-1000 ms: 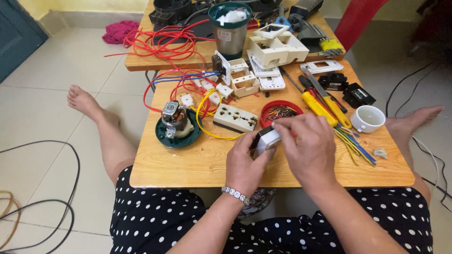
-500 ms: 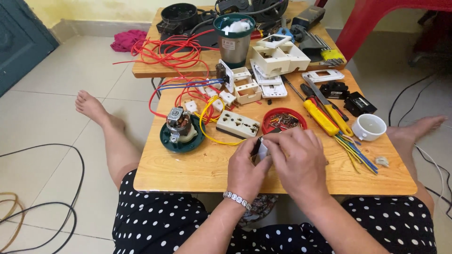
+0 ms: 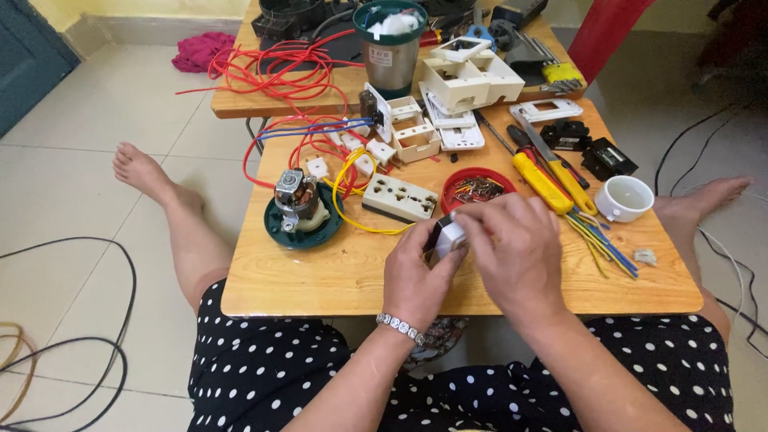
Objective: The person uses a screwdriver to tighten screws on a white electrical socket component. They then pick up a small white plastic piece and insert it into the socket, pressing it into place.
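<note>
My left hand (image 3: pixel 416 276) and my right hand (image 3: pixel 516 248) meet over the front of a low wooden table (image 3: pixel 320 280). Between them they grip a small white and black electrical part (image 3: pixel 446 237), most of it hidden by the fingers. A bracelet sits on my left wrist. Just beyond the hands lie a cream multi-socket block (image 3: pixel 398 198) and a red dish of small screws (image 3: pixel 478 189).
A small motor on a green base (image 3: pixel 298 210) stands left. Yellow screwdrivers (image 3: pixel 552 178), coloured wires (image 3: pixel 602 242) and a white cup (image 3: pixel 626 198) lie right. Switch boxes (image 3: pixel 416 136), red wire (image 3: pixel 276 68) and a metal tumbler (image 3: pixel 390 48) sit behind. Cables trail on the floor.
Both hands have stayed on the small part, shifting it slightly between the fingers. The camera view has tipped a little; nothing on the table has moved.
</note>
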